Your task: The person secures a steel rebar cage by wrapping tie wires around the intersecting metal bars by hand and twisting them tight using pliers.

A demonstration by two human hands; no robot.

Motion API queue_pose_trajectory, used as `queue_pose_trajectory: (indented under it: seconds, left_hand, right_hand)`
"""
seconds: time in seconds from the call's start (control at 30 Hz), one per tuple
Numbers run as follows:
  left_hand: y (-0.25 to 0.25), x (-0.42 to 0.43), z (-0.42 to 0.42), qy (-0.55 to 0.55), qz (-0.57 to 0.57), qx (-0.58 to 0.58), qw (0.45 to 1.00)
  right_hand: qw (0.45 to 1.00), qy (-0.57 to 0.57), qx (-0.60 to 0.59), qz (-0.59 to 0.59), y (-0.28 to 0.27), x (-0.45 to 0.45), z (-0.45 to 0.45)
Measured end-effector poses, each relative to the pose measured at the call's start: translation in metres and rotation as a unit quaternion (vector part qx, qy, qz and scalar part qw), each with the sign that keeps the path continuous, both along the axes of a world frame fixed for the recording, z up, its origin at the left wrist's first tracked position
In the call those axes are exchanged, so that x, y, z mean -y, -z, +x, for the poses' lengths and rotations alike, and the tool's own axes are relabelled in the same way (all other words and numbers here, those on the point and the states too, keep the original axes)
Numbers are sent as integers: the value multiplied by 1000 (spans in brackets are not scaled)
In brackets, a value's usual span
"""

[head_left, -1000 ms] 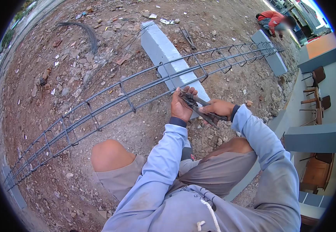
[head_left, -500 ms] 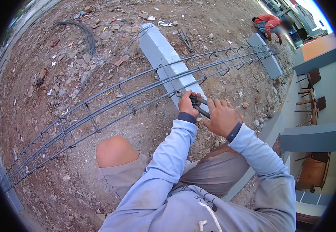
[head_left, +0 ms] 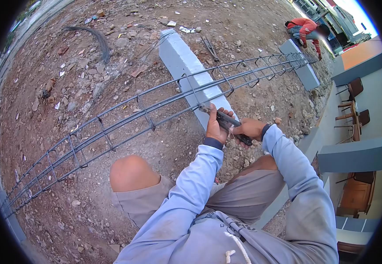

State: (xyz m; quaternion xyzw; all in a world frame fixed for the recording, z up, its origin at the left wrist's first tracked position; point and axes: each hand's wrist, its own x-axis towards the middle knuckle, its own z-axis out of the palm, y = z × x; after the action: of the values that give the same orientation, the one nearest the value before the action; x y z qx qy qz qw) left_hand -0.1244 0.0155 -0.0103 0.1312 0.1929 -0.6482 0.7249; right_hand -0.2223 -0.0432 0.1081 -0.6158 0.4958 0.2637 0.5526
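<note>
A pair of dark metal pincers (head_left: 228,119) lies across both my hands, its head at the lower bar of the rebar cage (head_left: 169,100). My left hand (head_left: 216,126) is closed around the tool near its head, thumb pointing up along it. Farther back, my right hand (head_left: 250,128) grips the handles, which lie close together. A small pale bit shows between the hands, too blurred to name. The cage rests on a long grey-white block (head_left: 191,66) just beyond my hands. Whatever the jaws hold is too small to make out.
A second block (head_left: 303,70) supports the cage's far end, where a person in a red top (head_left: 305,28) crouches. A long-handled tool (head_left: 210,47) and a wire bundle (head_left: 98,39) lie on rubble-strewn ground. Chairs (head_left: 355,89) stand in the porch at right.
My right hand has gone from lying open over the spread handles to gripping them, and the handles have come together. The crouching person's arm has reached lower.
</note>
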Motion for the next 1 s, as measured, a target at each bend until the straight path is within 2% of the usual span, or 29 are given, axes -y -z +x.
queue_pose_trajectory:
  seconds: [0.03, 0.07, 0.17, 0.2, 0.23, 0.27, 0.37, 0.4, 0.5, 0.6, 0.8, 0.9, 1.0]
  left_hand:
    - [-3, -3, -2, 2, -17, -1, 1000]
    - [-7, -5, -3, 2, -33, -3, 999]
    - [-2, -2, -5, 1, -51, -15, 999]
    - [1, 0, -4, 1, -50, -18, 999]
    - [-1, 0, -3, 1, -33, -13, 999]
    - [-4, 0, -2, 2, -16, -6, 1000]
    - [-11, 7, -5, -3, 18, -27, 999]
    - [-13, 12, -5, -10, 26, -40, 999]
    - [-18, 21, -5, -18, 51, -50, 997]
    - [-21, 24, -5, -20, 59, -66, 996]
    - [-15, 25, -8, -16, 41, -73, 996]
    - [-12, 21, -11, -23, 22, -23, 999]
    - [-13, 10, -15, -6, 23, -5, 1000]
  right_hand:
    - [993, 79, 30, 87, 1, 3, -2]
    - [988, 88, 41, 122, 1, 7, -4]
    - [991, 90, -11, 97, -1, 6, -2]
    - [997, -37, -39, -57, -3, 1, 0]
    - [962, -162, -64, -209, -7, -8, 3]
    - [889, -279, -86, -352, -11, -17, 5]
    - [805, -256, -90, -528, -25, -45, 2]
    - [778, -280, -99, -553, -28, -48, 3]
    - [637, -324, -142, -685, -11, -52, 2]
    - [571, -330, -176, -731, -3, -49, 3]
    - [737, -260, -160, -603, -6, -32, 8]
    - [750, -269, -149, -586, 0, -26, 2]
    - [816, -219, -143, -515, -3, -27, 4]
